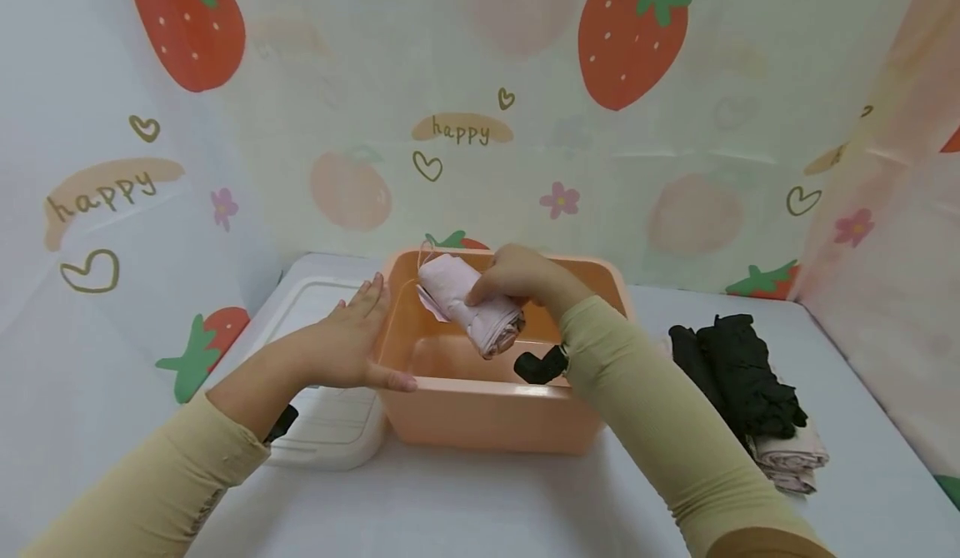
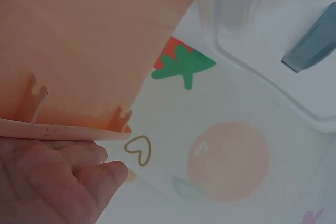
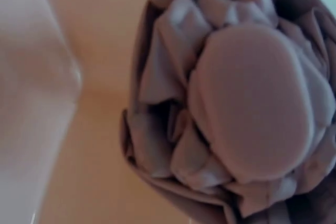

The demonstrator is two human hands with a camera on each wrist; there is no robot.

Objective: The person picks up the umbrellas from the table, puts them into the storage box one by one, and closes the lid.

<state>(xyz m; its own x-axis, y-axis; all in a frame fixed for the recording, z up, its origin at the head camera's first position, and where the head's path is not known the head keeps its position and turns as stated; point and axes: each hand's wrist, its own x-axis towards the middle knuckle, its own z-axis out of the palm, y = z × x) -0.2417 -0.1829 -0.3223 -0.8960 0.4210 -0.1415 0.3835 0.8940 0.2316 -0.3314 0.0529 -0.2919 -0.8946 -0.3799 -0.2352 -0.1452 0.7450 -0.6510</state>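
Observation:
My right hand grips a rolled light pink garment, its thumb pressed on the cloth, over the inside of a peach plastic bin. A thin cord loop sticks out at the roll's far end. In the right wrist view, folded layers of the garment surround a smooth oval pad. My left hand lies against the bin's left side, fingers extended along it and thumb on the front rim. From the left wrist, that hand shows right at the bin's rim.
To the left of the bin lies a white lid, partly behind my left arm. On the right, black folded clothes lie on top of pale pink folded ones. A strawberry-printed backdrop stands behind the white table.

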